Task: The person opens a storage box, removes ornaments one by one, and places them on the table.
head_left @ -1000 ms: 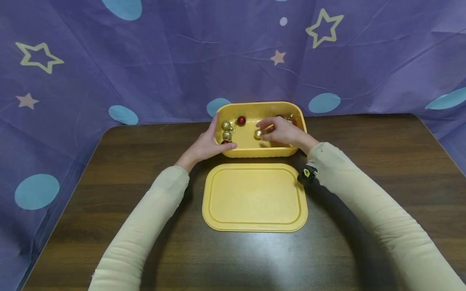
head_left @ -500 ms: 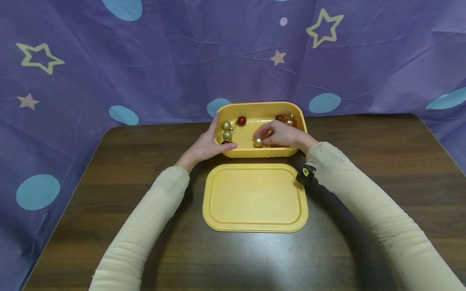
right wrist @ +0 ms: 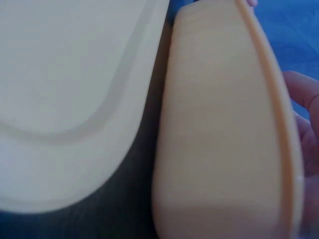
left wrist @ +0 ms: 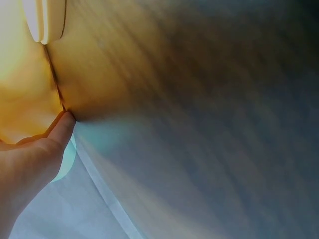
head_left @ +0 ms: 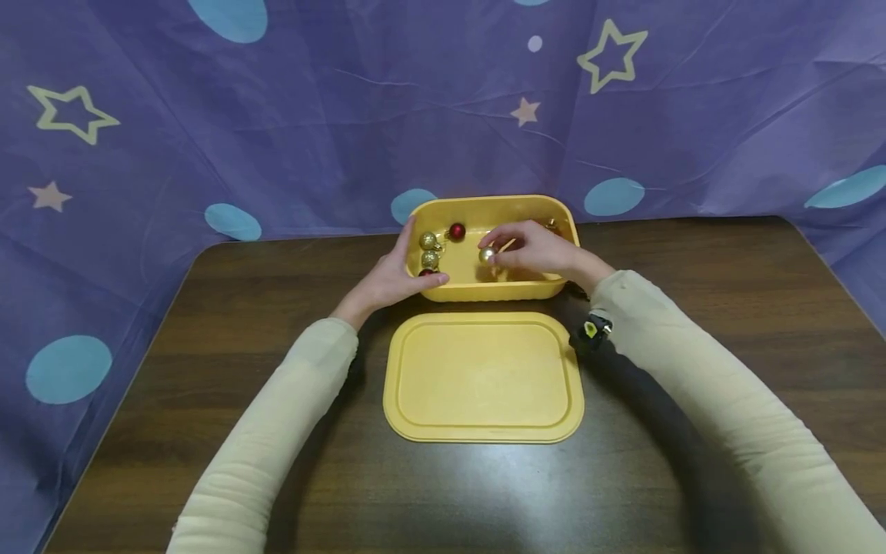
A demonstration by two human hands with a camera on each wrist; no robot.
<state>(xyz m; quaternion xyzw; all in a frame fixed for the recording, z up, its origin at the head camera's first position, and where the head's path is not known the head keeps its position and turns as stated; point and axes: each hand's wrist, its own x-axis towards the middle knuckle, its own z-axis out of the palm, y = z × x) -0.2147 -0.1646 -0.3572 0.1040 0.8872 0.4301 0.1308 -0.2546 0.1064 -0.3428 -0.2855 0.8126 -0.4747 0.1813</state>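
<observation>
A yellow plastic container [head_left: 501, 292] stands at the back of the table. At its left end, my left hand [head_left: 389, 282] holds the corner, thumb over the front rim and fingers along the side. My right hand [head_left: 538, 252] is inside the container, pinching a shiny gold Christmas bauble [head_left: 487, 255] between thumb and fingers. Two glittery gold baubles [head_left: 429, 260] lie along the left wall. A red bauble [head_left: 457, 231] sits near them, and another red one [head_left: 426, 272] shows partly behind my left thumb. More baubles at the right end are mostly hidden by my right hand.
The matching yellow lid [head_left: 484, 377] lies flat on the dark wooden table [head_left: 263, 292], just in front of the container. A purple curtain [head_left: 415, 115] with stars and dots hangs right behind the table's back edge. A small black wrist camera [head_left: 591, 331] overlaps the lid's right corner.
My right hand first lowered the gold bauble toward the front wall, then moved back up and slightly left with it, covering the right-end baubles again. My left hand stays in place.
</observation>
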